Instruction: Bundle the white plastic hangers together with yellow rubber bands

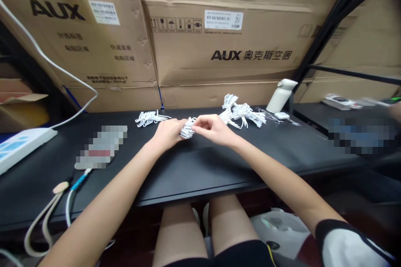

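My left hand [168, 134] is wrapped round a bundle of thin white strips [187, 128], held just above the black table, their ends fanned toward the right. At the right side of this bundle, the thumb and fingers of my right hand [213, 129] are pinched together on the strip ends; how many strips they grip is too small to tell. Behind my left hand lies a loose bunch of similar white strips [148, 118] with hooked ends. Several more bunches of white strips [244, 112] are heaped beyond my right hand.
A white bottle [282, 95] stands near the shelf post, with a small white case [282, 115] beside it. On the left are a phone [103, 146] with a cable and strap, and a power strip [23, 146]. Cardboard [188, 62] walls the back. Another person's hand [395, 110] shows at far right.
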A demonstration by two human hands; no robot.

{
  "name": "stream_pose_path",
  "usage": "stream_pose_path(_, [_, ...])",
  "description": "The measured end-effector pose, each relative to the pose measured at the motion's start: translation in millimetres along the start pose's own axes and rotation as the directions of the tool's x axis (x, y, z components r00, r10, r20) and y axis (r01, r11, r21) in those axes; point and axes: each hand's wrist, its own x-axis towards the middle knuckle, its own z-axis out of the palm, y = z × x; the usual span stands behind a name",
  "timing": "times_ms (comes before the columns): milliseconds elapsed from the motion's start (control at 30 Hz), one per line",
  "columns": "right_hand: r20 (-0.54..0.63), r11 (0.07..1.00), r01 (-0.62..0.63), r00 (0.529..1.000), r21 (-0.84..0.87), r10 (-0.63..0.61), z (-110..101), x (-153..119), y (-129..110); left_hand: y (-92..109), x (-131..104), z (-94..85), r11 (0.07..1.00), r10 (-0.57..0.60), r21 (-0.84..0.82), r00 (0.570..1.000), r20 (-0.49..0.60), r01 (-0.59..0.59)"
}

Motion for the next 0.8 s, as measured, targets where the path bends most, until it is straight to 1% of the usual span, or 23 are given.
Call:
stream_pose_path(33, [-0.057, 0.99, -0.057, 0.996, 0.132, 0.065, -2, 2, 2, 1, 0, -1.0, 1.0, 0.01, 0.006, 1.0, -0.009, -0.01])
stream_pose_path(67, [-0.121, 0.958, -0.109, 0.982, 0.265, 0.145, -5, 5, 5, 2, 0, -1.9, 1.0, 0.017, -0.001, 0.999, -0.03, -0.017])
stream_pose_path(100, [-0.173, 0.909, -0.147, 0.958, 0.391, 0.229, -7, 8, 10, 3, 0, -2.6, 0.999, 0.023, -0.022, 0.998, -0.056, -0.024])
stream_pose_path(167, [-0.206, 0.771, -0.187, 0.901, 0.609, 0.381, -10, 14, 23, 4, 0, -2.7, 0.994, 0.036, -0.099, 0.994, -0.106, -0.047])
stream_pose_path(200, [-0.177, 0.685, -0.213, 0.875, 0.697, 0.452, -10, 17, 30, 4, 0, -1.9, 0.987, 0.041, -0.151, 0.992, -0.122, -0.06])
stream_pose_path(267, [-0.04, 0.493, -0.309, 0.816, 0.813, 0.577, -8, 20, 41, 4, 0, 1.1, 0.96, 0.048, -0.267, 0.991, -0.129, -0.081])
stream_pose_path(333, [0.015, 0.443, -0.334, 0.813, 0.832, 0.583, -4, 20, 47, 2, 0, 4.6, 0.917, 0.036, -0.39, 0.992, -0.117, -0.079])
stream_pose_path(367, [0.022, 0.441, -0.328, 0.822, 0.836, 0.569, -3, 20, 47, 0, 1, 5.9, 0.89, 0.022, -0.45, 0.994, -0.11, -0.069])
stream_pose_path(433, [0.0, 0.464, -0.297, 0.842, 0.835, 0.54, 0, 18, 46, -4, 2, 6.7, 0.827, -0.018, -0.561, 0.996, -0.093, -0.037])
stream_pose_path(500, [-0.031, 0.491, -0.277, 0.847, 0.826, 0.53, 0, 17, 43, -7, 3, 4.5, 0.741, -0.044, -0.671, 0.998, -0.043, 0.004])
stream_pose_path(567, [-0.03, 0.504, -0.28, 0.852, 0.817, 0.522, 0, 16, 42, -8, 3, 0.1, 0.62, -0.045, -0.782, 0.998, 0.045, 0.063])
stream_pose_path(667, [-0.01, 0.538, -0.299, 0.867, 0.788, 0.498, 0, 15, 41, -4, 0, -6.4, 0.403, -0.058, -0.895, 0.982, 0.181, 0.189])
stream_pose_path(700, [-0.019, 0.577, -0.299, 0.877, 0.76, 0.48, 0, 15, 41, -3, 0, -7.6, 0.344, -0.062, -0.914, 0.977, 0.204, 0.213])
stream_pose_path(733, [-0.044, 0.635, -0.287, 0.891, 0.717, 0.452, 1, 15, 41, -3, -1, -8.1, 0.291, -0.065, -0.93, 0.974, 0.217, 0.226])
stream_pose_path(800, [-0.147, 0.802, -0.207, 0.928, 0.56, 0.343, 2, 13, 41, -3, -1, -7.1, 0.207, -0.085, -0.951, 0.973, 0.217, 0.23])
